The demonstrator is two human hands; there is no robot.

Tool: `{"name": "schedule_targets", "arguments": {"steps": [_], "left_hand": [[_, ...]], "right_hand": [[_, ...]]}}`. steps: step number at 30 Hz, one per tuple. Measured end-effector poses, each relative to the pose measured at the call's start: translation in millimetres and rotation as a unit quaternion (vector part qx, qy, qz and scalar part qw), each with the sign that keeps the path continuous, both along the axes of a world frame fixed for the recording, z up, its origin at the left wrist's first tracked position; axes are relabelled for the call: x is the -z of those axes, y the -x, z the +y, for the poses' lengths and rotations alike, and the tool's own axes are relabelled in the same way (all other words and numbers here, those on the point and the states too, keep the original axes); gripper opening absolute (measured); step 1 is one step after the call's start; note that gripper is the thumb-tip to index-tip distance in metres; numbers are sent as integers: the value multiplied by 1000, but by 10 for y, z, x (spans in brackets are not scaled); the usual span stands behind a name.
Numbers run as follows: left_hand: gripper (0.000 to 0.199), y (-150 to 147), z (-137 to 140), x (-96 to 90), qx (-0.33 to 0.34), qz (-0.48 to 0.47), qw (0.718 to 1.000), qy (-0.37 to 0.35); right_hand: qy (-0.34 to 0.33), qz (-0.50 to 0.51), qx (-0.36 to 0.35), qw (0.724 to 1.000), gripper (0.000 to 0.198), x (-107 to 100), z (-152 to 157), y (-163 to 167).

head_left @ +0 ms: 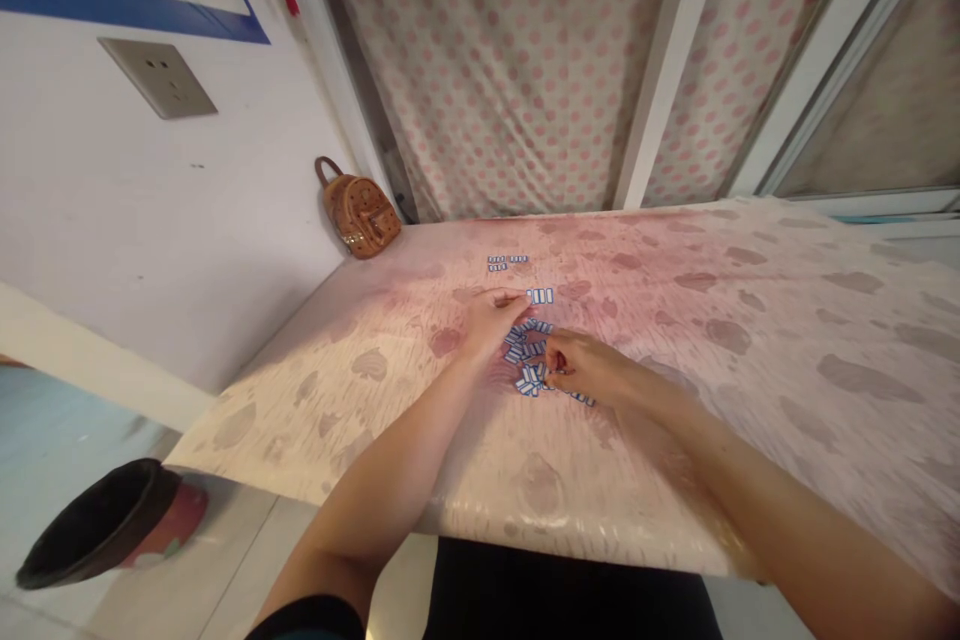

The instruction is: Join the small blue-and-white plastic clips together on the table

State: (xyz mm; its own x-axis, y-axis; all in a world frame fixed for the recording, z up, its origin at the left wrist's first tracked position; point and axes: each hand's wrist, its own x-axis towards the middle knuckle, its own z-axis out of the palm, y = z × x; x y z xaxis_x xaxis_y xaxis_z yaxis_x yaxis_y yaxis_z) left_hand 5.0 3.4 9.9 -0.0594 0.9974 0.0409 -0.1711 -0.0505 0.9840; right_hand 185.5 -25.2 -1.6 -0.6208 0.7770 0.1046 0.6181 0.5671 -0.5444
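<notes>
My left hand (495,315) rests over the table with thumb and fingers pinched at the left end of a short row of small blue-edged white tiles (540,296); a tile shows at its fingertips. Nearer to me lies a loose, overlapping pile of the same blue-and-white tiles (531,378). Over the right side of this pile is my right hand (585,367), its fingers curled in; whatever they hold is hidden. Farther back, several more tiles (496,263) lie in neat small rows.
A patterned cloth (360,410) covers the table. A small brown backpack-shaped bag (364,215) leans against the wall at the back left. On the floor at the left stands a dark-rimmed bin (161,520). Dotted curtains (510,70) hang behind the table.
</notes>
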Motion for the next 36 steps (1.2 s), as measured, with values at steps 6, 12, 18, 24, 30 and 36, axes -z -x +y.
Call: {"name": "schedule_targets", "arguments": {"steps": [6,12,18,24,30,36], "left_hand": [[14,5,4,12,-1,7,1000,1],[17,6,-3,10,-4,-3,1000,-1],[10,4,3,0,-7,0,1000,7],[11,-4,-7,-3,-4,-6,1000,5],[14,-9,5,25,-1,-1,1000,-1],[20,15,16,48,1,8,1000,-8]], "right_hand": [[-1,-2,25,1000,18,-20,-14,-8],[4,24,3,1000,20,-13,-33,5],[28,32,-16,999,13,-11,-30,18],[2,19,-15,1000,14,-26,-34,1],[-18,18,-33,999,12,-21,-28,-14],[-4,77,-15,997,4,-87,-23,1]]}}
